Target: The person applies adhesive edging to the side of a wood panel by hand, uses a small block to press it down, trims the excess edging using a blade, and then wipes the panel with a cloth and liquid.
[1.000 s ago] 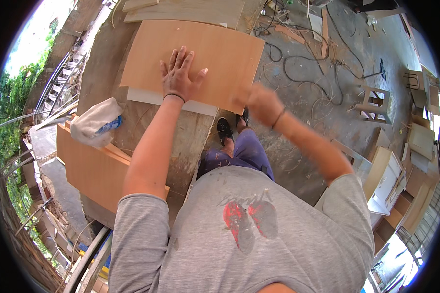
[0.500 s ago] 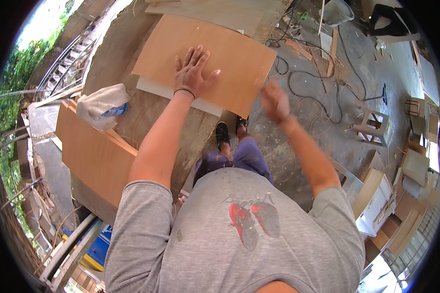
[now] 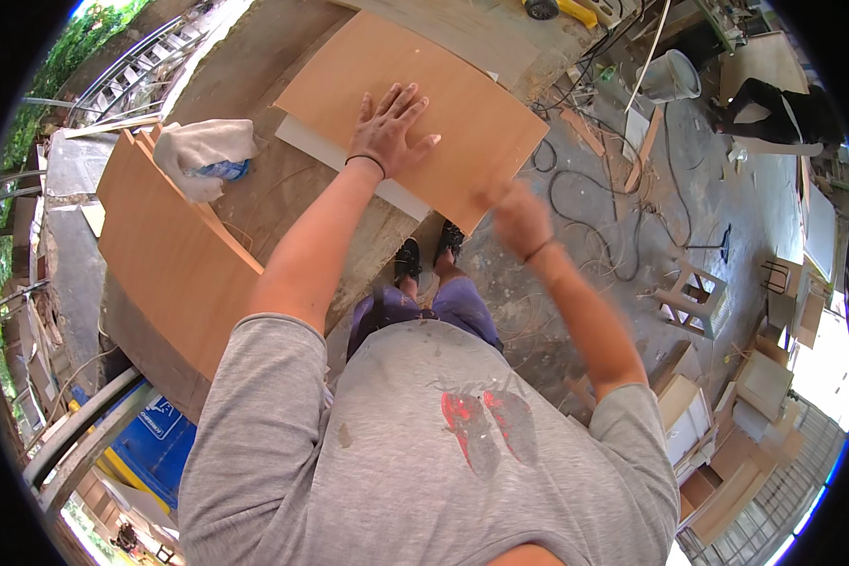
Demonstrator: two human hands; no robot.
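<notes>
My left hand lies flat with spread fingers on a light-brown wooden panel, which rests on a worktop. A white board edge sticks out from under the panel on its near side. At the panel's near right corner is my right hand, smeared by motion. Its fingers look curled, but whether they hold anything cannot be made out. To the left, more brown panels stand together, with a beige cloth and a blue-wrapped item close by.
Cables snake over the concrete floor on the right, among wood scraps. A small stool and a pile of wooden pieces lie farther right. A bucket stands at the far right, and a yellow-black tool at the worktop's far end.
My right hand has moved left, from beside the panel's right edge to its near corner. The left hand keeps its place on the panel. The whole view has shifted somewhat.
</notes>
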